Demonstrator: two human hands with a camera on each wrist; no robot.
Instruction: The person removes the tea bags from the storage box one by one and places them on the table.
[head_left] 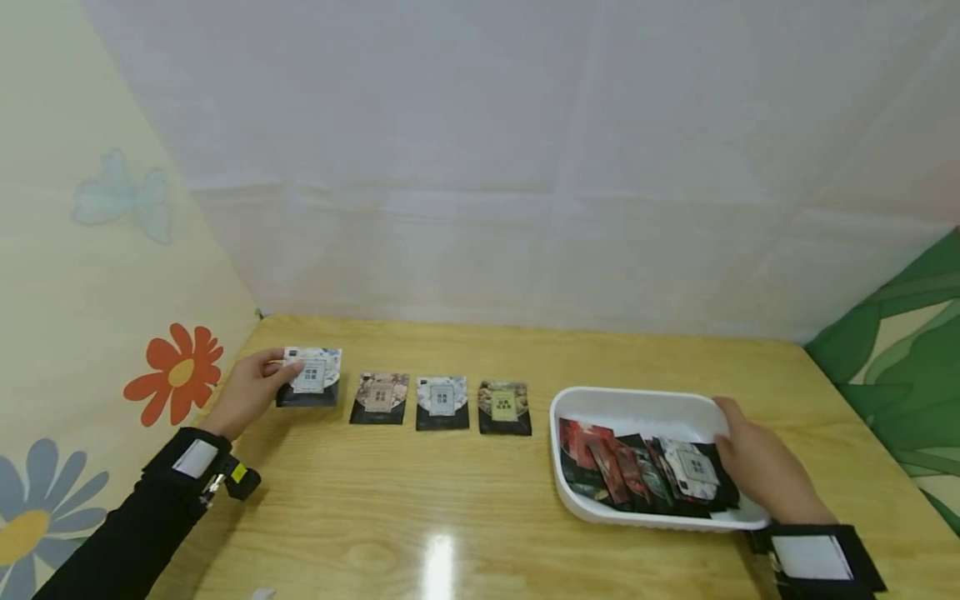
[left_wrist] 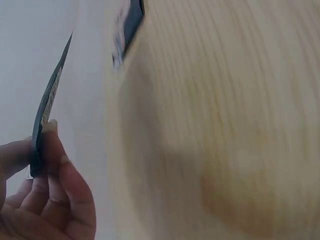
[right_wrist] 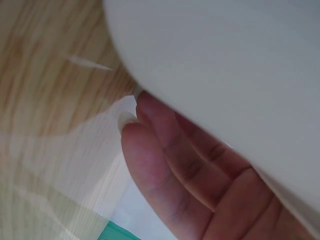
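My left hand (head_left: 247,393) pinches a flat white-and-black sachet (head_left: 318,392) by its left edge, thumb on the printed face. The left wrist view shows that sachet (left_wrist: 47,102) edge-on, raised above the table. To its right, three similar sachets lie in a row: a brownish one (head_left: 380,400), a white one (head_left: 442,403) and a yellow-labelled one (head_left: 505,408). At the right, my right hand (head_left: 768,467) grips the right end of a white plastic tray (head_left: 652,522). In the right wrist view its fingers (right_wrist: 185,165) lie against the tray's outside; the thumb is hidden there.
Inside the tray are several red, dark green and white sachets (head_left: 693,469), overlapping. The wooden table (head_left: 360,508) ends at a white cloth backdrop (head_left: 480,208). Flower-printed panels stand left and right. A small white scrap (head_left: 263,593) lies at the front edge.
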